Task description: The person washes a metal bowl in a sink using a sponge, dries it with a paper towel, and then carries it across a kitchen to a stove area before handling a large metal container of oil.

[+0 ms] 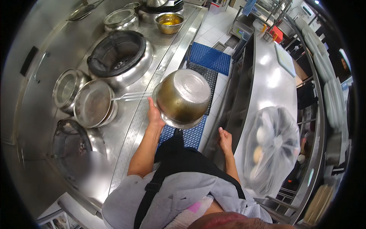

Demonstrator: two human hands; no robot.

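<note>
My left hand (156,114) grips the rim of a metal pot (183,100), which is tipped over so its base faces up and away from me; streaks of clear liquid run from its rim toward the stove side. To the left stands a round metal pan or lid (93,104) on another vessel, beside a lidded metal pot (65,88). My right hand (225,140) is raised by the right counter with its fingers curled, and nothing shows in it.
Two wok burners (117,54) (71,140) are set in the steel cooktop (137,106). A metal bowl of yellow liquid (169,23) stands at its far end. Blue mats (210,57) lie on the floor. The right counter (266,83) holds a clear plastic bag (274,148) and a cutting board (285,60).
</note>
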